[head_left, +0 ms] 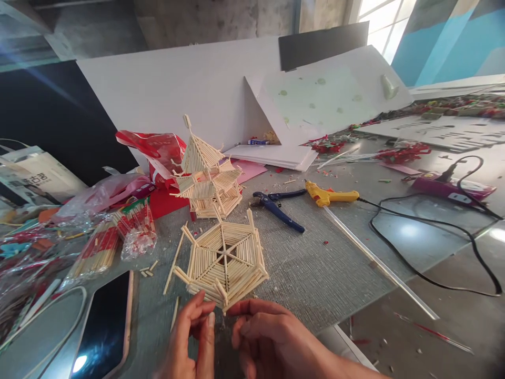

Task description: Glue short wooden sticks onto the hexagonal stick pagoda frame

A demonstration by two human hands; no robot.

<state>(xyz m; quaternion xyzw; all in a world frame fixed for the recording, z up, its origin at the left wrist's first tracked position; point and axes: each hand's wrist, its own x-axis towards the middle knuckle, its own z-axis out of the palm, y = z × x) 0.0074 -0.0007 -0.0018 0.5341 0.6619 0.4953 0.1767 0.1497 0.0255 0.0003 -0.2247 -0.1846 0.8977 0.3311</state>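
both hands are sitting at the bottom centre of the frame. the left hand (193, 337) and right hand (268, 337) are meeting at the near edge of the hexagonal stick roof (224, 263), which is lying flat on the worktop (335, 263) just above them. each grip is pinched together, fingertips touching the roof's near corner; whether a loose stick is being held there cannot be told. a finished stick pagoda (207, 176) is standing upright behind the roof, near centre. pliers (276, 205) and a yellow glue gun (329, 196) are lying right of the pagoda, well apart from the hands. a phone (104, 321) is lying at lower left. stick packs (114, 237) are lying at left.
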